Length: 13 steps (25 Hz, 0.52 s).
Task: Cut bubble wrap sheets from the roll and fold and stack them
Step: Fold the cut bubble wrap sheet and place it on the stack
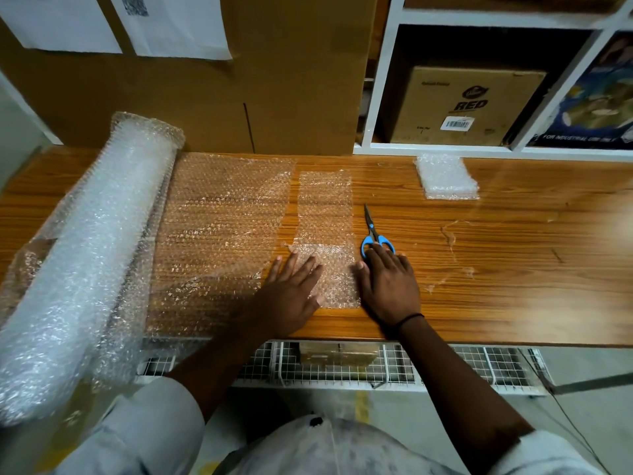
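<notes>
My left hand lies flat, fingers straight, pressing the near end of the cut strip; my right hand touches its right edge, fingertips over the handles of the scissors, and I cannot tell whether it grips them. The strip's long axis runs from the near edge of the desk toward the far edge, straight ahead of both hands, with 1 folded stack at the far right, nearer my right hand.
</notes>
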Each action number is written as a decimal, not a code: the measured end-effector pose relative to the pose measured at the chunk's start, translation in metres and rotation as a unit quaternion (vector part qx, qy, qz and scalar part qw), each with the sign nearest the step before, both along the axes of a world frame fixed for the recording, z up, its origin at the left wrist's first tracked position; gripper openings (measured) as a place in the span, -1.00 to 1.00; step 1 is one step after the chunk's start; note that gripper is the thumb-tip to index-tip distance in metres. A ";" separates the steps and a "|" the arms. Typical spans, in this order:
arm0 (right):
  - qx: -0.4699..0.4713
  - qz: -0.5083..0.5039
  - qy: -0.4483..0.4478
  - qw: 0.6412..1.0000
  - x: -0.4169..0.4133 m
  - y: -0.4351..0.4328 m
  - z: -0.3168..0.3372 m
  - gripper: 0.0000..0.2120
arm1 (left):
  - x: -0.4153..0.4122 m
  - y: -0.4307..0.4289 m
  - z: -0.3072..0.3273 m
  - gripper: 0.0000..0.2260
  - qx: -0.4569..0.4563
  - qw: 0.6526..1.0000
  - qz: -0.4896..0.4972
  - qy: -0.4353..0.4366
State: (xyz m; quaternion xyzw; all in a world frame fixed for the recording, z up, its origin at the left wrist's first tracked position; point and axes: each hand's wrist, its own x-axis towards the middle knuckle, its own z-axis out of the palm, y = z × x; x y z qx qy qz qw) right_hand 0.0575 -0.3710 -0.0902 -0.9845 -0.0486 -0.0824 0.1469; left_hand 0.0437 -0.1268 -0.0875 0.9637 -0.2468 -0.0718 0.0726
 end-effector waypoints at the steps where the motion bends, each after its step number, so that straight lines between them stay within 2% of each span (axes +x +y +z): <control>1: -0.004 -0.010 -0.007 1.000 -0.002 -0.005 -0.001 -0.44 | 0.001 -0.002 -0.002 -0.32 0.002 1.000 -0.009 0.001; 8: -0.008 -0.050 -0.033 0.998 -0.016 -0.035 -0.003 -0.44 | 0.001 -0.013 -0.007 -0.27 0.008 0.999 -0.028 0.033; 10: 0.006 -0.005 -0.051 0.999 -0.024 -0.028 0.001 -0.48 | -0.001 -0.017 -0.006 -0.24 0.011 0.999 -0.024 0.040; 13: 0.032 0.123 -0.059 0.990 -0.039 -0.004 0.005 -0.46 | -0.003 -0.020 -0.006 -0.22 0.000 0.999 -0.025 0.036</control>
